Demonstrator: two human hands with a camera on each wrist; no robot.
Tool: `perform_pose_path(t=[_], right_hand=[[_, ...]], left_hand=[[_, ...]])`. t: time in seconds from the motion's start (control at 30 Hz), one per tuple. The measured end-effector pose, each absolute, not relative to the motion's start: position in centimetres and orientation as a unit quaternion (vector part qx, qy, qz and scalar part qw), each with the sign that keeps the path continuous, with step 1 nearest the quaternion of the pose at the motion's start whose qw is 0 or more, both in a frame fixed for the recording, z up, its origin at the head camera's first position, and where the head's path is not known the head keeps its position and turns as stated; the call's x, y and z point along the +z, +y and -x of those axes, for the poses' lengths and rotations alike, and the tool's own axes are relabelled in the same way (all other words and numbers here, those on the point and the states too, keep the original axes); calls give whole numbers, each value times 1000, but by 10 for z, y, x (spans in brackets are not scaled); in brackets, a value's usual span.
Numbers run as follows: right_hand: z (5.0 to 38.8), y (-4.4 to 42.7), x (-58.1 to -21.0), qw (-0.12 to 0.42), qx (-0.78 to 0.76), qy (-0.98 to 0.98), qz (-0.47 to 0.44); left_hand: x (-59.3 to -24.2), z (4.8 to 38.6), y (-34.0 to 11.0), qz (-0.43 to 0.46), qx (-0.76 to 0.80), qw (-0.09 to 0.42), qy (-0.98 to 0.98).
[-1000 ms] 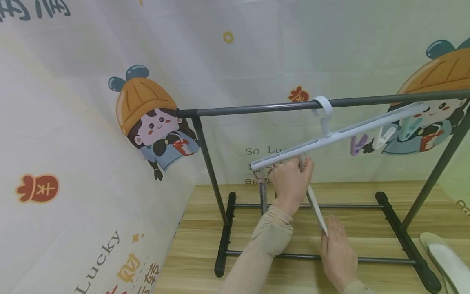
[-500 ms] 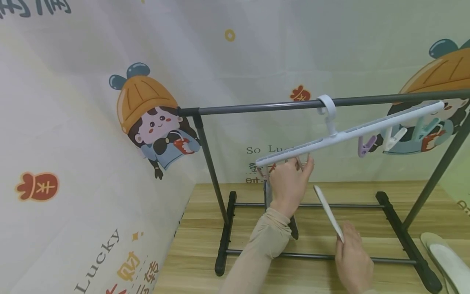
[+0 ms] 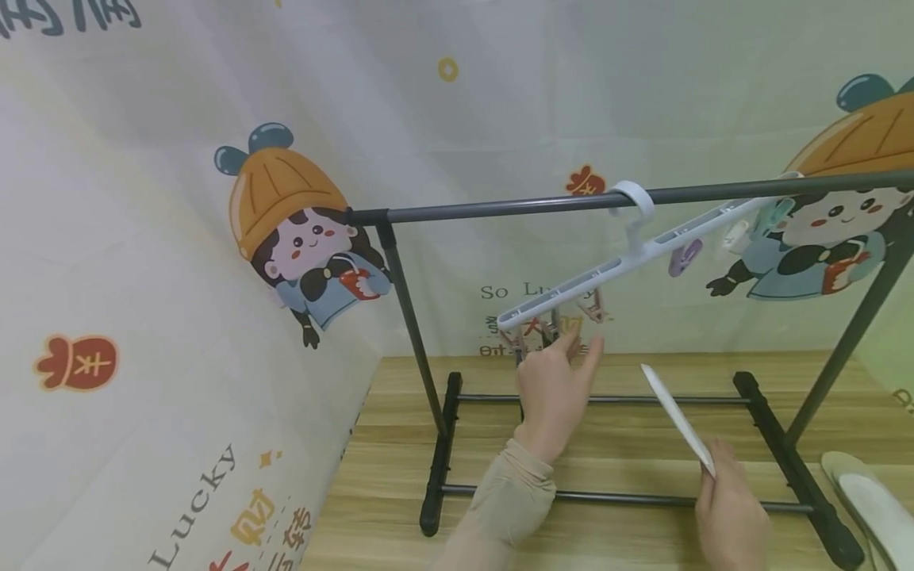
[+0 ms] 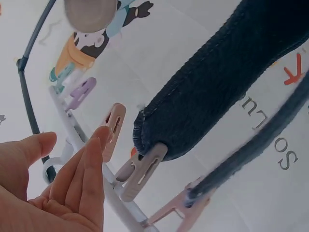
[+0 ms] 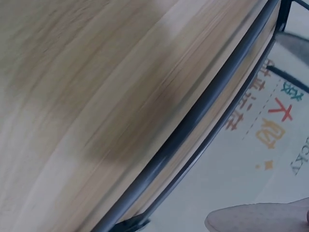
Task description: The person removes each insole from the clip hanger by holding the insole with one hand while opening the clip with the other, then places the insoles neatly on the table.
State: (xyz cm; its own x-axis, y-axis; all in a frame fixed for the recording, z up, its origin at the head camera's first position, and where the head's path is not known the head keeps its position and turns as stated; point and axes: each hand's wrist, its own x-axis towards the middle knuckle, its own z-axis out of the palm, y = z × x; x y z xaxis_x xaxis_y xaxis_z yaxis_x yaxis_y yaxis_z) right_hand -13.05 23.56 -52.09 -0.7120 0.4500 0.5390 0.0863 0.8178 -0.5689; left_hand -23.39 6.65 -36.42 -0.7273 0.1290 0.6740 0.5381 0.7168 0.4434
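Holding a pale flat piece (image 3: 678,420) by its near end, the right hand (image 3: 731,515) pinches it between thumb and fingers; the far end projects past the fingertips, angled up and in free air, touching neither hanger nor clips. Left hand (image 3: 555,396) sits below the hanger (image 3: 578,281), thumb spread well off the fingers, which lie nearly straight; nothing seen in its grasp.

Just beyond the left fingertips: a pink clip (image 4: 115,130) with nothing in it. Contact between finger and clip: cannot tell. Next along, a greyish clip (image 4: 142,174) grips the end of one dark blue piece (image 4: 207,87); farther from the fingers, a second pink clip (image 4: 186,212) bears another dark blue piece (image 4: 256,135). Purple clip (image 3: 685,258) hangs on the hanger's other half, well apart from the left fingers.

Risks, judged: the hanger tilts low on the left hand's side, probably from the two loads; a bump from those fingers could swing it or slide its hook along the rail (image 3: 485,211). Greyish clip appears to bite only near the edge, so a knuckle brushing that piece might tug it out. Right hand's pinch covers one end only; if loosened, the piece would likely drop to the wooden floor (image 3: 614,452).
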Motion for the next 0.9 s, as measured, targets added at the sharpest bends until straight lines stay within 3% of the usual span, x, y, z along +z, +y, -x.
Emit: perform_pose_path(t=[0.23,0.4,0.6,0.9], right_hand=[[119,261,-522,355,264,-878,186],[105,283,-519,297,252,-886,253],[92,307,-513,244,234,-888,311],[87,328,-527,334,262,-852,307]], left_hand=[[-379,213,60,207,-371,292,-857],[-389,194,54,193,-408,243,-859],[-397,185,48,188,-434,226,-851],[-402,182,43,183,-441,239,-846]])
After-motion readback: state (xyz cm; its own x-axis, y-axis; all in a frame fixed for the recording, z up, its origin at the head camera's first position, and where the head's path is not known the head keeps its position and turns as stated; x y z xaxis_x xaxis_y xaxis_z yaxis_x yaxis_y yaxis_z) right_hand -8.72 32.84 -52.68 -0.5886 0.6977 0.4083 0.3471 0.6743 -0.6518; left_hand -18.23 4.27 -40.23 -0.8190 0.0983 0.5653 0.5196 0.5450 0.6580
